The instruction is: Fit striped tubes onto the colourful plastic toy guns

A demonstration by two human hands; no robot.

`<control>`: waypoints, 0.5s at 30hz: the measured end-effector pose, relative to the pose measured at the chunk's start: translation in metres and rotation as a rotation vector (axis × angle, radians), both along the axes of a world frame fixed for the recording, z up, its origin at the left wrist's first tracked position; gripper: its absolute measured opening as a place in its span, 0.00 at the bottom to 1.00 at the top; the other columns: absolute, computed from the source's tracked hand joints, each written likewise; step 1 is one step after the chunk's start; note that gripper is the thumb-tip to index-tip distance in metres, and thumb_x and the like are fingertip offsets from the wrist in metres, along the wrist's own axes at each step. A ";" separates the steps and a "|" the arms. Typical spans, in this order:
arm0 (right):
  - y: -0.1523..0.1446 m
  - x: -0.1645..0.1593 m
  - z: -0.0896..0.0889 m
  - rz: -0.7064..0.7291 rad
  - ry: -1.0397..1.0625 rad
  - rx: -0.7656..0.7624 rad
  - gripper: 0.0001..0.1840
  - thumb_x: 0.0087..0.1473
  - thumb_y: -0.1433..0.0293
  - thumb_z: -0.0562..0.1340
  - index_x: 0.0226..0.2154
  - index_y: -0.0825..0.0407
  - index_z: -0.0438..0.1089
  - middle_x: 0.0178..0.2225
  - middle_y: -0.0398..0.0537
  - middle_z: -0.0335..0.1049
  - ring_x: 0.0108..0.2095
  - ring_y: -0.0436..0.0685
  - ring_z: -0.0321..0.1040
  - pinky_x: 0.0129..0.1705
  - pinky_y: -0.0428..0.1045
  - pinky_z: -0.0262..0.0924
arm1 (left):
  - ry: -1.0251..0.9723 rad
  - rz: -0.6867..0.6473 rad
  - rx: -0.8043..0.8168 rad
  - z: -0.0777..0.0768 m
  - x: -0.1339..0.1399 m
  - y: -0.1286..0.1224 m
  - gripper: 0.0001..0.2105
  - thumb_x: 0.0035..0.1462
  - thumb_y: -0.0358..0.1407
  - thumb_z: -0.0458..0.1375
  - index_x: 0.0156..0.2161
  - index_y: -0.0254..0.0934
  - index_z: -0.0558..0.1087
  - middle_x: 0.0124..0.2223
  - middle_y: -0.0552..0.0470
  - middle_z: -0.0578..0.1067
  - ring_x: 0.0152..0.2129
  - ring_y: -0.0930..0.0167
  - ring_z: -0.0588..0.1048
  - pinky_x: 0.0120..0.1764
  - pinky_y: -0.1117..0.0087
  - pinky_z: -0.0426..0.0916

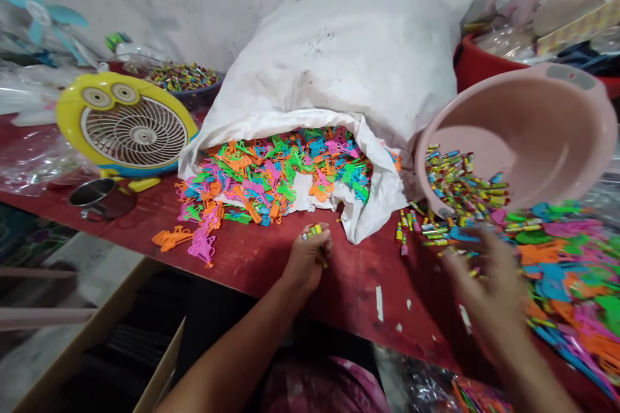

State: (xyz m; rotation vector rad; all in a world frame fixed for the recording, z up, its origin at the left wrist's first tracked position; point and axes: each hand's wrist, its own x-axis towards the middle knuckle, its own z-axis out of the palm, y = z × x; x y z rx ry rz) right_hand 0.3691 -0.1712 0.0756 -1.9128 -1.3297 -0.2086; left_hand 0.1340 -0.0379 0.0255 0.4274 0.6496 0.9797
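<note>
Near the front middle of the red table, my left hand (309,255) is closed around several small candy tubes (312,231) with yellow printed wrappers; their ends poke out of the fist. My right hand (491,290) is blurred by motion, its thumb and fingers apart, over the table below the pink basin. Nothing shows between those fingers. Just beyond it, loose candy tubes (436,232) lie on the table and spill from the tipped pink basin (547,135). Flat plastic toy pieces (557,271) in orange, blue, green and pink are heaped right of that hand.
A big white sack (339,58) lies with its mouth towards me, spilling coloured plastic pieces (271,174). On the left stand a yellow fan (140,129) and a metal mug (103,199). Behind them is a bowl of tubes (186,77). A red tub (484,64) stands back right.
</note>
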 end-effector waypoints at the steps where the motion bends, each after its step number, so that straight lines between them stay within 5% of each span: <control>1: 0.009 -0.029 -0.011 0.222 -0.017 -0.092 0.32 0.61 0.58 0.59 0.65 0.45 0.54 0.57 0.58 0.62 0.55 0.68 0.63 0.52 0.65 0.62 | -0.036 -0.034 -0.026 0.001 0.001 0.000 0.17 0.42 0.33 0.69 0.37 0.33 0.69 0.24 0.59 0.66 0.18 0.78 0.63 0.22 0.77 0.56; 3: 0.027 -0.076 -0.030 0.534 -0.066 -0.204 0.36 0.61 0.61 0.60 0.67 0.43 0.47 0.63 0.54 0.54 0.62 0.65 0.54 0.59 0.64 0.57 | -0.060 -0.089 -0.043 0.003 0.002 -0.001 0.16 0.42 0.32 0.68 0.36 0.32 0.70 0.26 0.57 0.69 0.19 0.78 0.65 0.24 0.77 0.58; 5: 0.041 -0.102 -0.046 0.677 -0.100 -0.233 0.39 0.61 0.65 0.60 0.69 0.43 0.41 0.67 0.53 0.48 0.65 0.64 0.48 0.62 0.63 0.54 | -0.045 -0.116 -0.029 0.003 0.001 -0.005 0.14 0.42 0.32 0.68 0.35 0.31 0.71 0.26 0.54 0.70 0.21 0.76 0.67 0.26 0.75 0.61; 10: 0.065 -0.110 -0.066 0.725 -0.185 -0.200 0.39 0.61 0.72 0.57 0.69 0.42 0.40 0.66 0.53 0.48 0.65 0.63 0.49 0.61 0.64 0.55 | -0.018 -0.112 -0.017 0.000 -0.006 -0.013 0.12 0.40 0.32 0.68 0.30 0.31 0.71 0.27 0.53 0.72 0.23 0.74 0.69 0.29 0.74 0.63; 15: 0.075 -0.114 -0.060 0.761 -0.172 -0.164 0.37 0.63 0.71 0.56 0.69 0.43 0.41 0.63 0.54 0.54 0.62 0.61 0.53 0.60 0.61 0.57 | -0.010 -0.051 0.029 -0.006 -0.012 -0.011 0.13 0.38 0.29 0.66 0.32 0.33 0.69 0.27 0.54 0.72 0.23 0.74 0.70 0.29 0.74 0.63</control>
